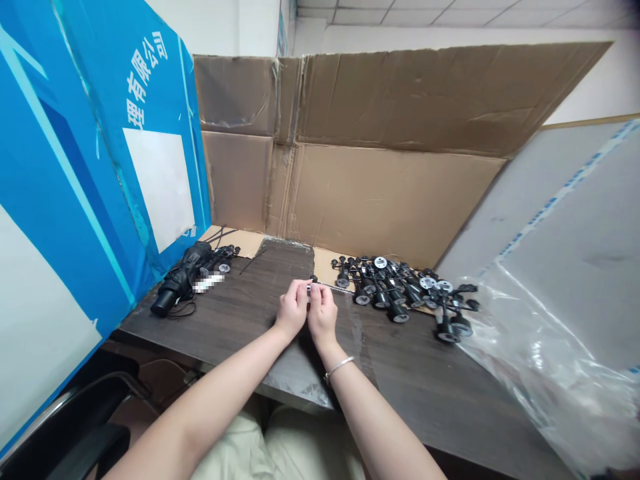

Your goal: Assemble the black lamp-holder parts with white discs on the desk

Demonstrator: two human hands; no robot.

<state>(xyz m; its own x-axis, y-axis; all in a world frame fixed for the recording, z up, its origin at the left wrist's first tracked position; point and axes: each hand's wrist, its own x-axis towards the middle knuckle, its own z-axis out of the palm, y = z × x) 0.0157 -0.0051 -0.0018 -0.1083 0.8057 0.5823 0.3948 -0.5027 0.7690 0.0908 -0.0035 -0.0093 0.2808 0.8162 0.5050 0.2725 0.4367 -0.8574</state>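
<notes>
My left hand [293, 310] and my right hand [323, 313] meet above the middle of the dark wooden table, fingers closed in a pinch. Between them they grip a small black part [314, 279]; its dark tip shows above the fingertips, and the fingers cover most of it. A thin metal rod [336, 289] reaches out to the right from beside the right hand's fingers. Nearest on the right lies a heap of black cup-shaped parts [385, 287] with pale round ends and thin stems.
At the left lies a folded black umbrella [187, 270], with several smaller black parts [225, 260] behind it. Cardboard [390, 200] walls the back, a blue panel [90, 133] the left. Clear plastic sheeting [540, 373] hangs over the right edge. A chair [90, 413] stands lower left.
</notes>
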